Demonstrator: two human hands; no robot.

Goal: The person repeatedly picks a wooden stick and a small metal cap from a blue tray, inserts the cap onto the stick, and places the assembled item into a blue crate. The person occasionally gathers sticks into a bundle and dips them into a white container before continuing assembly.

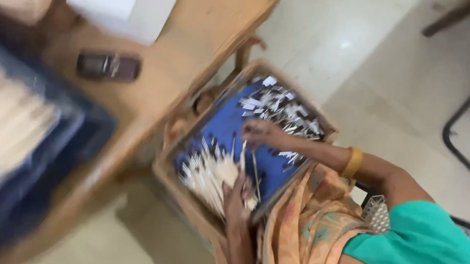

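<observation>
Left hand (237, 195): lower centre of the frame, grip closed around a fanned bundle of thin pale sticks (209, 172); the stick ends spread up and left over the tray.

Right hand (260, 133): centre of the frame, fingers bent down onto the tray surface just beside the heap of small pieces; blur hides whether the grip is closed on anything, so I cannot tell. A yellow bangle (352, 162) sits on that forearm.

Tray (229, 121): shallow, brown-rimmed, with a blue inner face, tilted on the person's lap at centre frame.

Small pieces (283, 109): a loose heap of short silver-and-dark bits in the tray's upper right part, some trailing down along its right edge.

Single stick (255, 172): lies on the blue face between the two hands, near upright in the frame.

Bench (195, 35): wooden, running from upper centre to lower left. On it, a dark phone (109, 66) in the upper left, a white sheet (127, 10) at the top edge, and a dark blue crate (89, 134) at far left holding pale, blurred contents.

Clothing: teal sleeve (413, 241) and orange patterned cloth (302, 226), lower right.

Floor (361, 40): pale tiles, right half of the frame.
</observation>
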